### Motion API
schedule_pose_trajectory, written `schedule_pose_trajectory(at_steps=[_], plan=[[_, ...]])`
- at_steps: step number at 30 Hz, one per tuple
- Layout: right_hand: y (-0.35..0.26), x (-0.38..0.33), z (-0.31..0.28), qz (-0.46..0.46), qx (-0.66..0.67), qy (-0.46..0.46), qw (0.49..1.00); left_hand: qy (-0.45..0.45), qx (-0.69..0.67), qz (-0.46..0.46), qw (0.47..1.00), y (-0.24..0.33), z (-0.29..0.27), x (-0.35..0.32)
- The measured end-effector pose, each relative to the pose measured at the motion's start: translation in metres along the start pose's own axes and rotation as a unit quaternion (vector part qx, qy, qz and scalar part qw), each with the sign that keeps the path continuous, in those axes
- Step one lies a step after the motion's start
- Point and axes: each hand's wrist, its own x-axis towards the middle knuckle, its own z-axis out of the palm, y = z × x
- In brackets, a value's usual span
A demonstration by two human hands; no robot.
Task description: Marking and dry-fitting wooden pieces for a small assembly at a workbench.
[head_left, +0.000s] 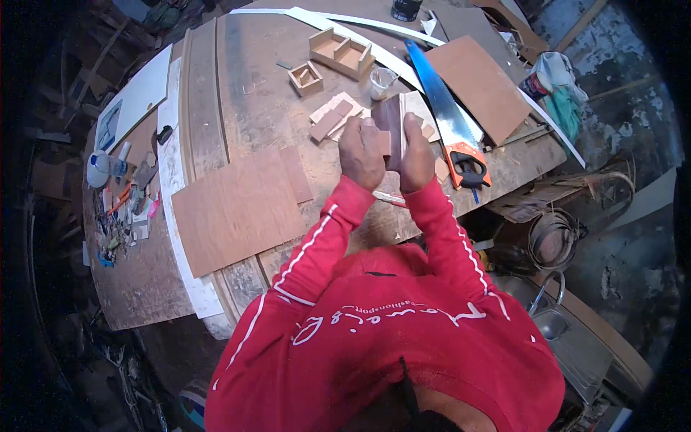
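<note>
Wooden piece (pixel 389 119) held btwn both hands, over tabletop (pixel 252 129) nr its front edge.

L hand (pixel 362 153) seems to have fingers clamped on a small tan block (pixel 384 142), set agst the piece's left face; R hand (pixel 416 155) lies along its pale right edge, fingers agst it, tips hidden, so can't tell exact grip. Prob. braced from both sides to keep it steady; can't tell if far end touches the scraps. Handsaw (pixel 440 97) lies just to right, handle twd the person, prob. for easy reach. Plastic cup (pixel 383 84), small square box (pixel 309 88) & divided tray (pixel 338 60) sit beyond, likely to leave elbow room; big flat panel (pixel 237 209) is off left.
</note>
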Motion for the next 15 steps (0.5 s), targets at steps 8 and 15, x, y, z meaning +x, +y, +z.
schedule_pose_trajectory(at_steps=[8,15], plan=[[-0.026,0.008,-0.005,-0.014,-0.107,-0.092,0.990,0.040,0.019,0.002,0.999,-0.003,0.010,0.015],[-0.006,0.016,-0.011,-0.054,-0.113,-0.107,0.986,0.059,0.069,0.048,0.995,-0.009,0.013,0.018]])
